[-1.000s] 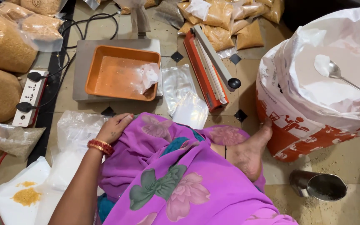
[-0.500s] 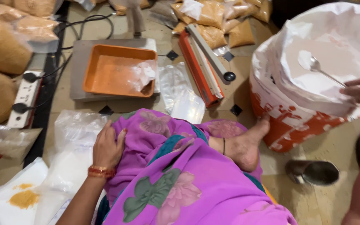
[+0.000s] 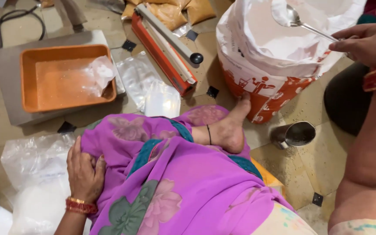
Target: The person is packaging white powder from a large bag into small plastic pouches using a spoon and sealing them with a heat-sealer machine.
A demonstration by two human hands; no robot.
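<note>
Step in hand, as judged: scooping white powder from the sack.

- Right hand: far right, fingers pinched on the handle of a metal spoon; bowl heaped with powder, held over the open mouth of the white-and-orange sack.
- Left hand: near left, flat and loosely spread on pink cloth, holding nothing.
- Next move calls for a level carry leftward to the orange tray, where a small plastic bag lies.
- In the way: red heat sealer, between sack and tray.
- Also: steel cup near the sack; clear bags, near left.
</note>
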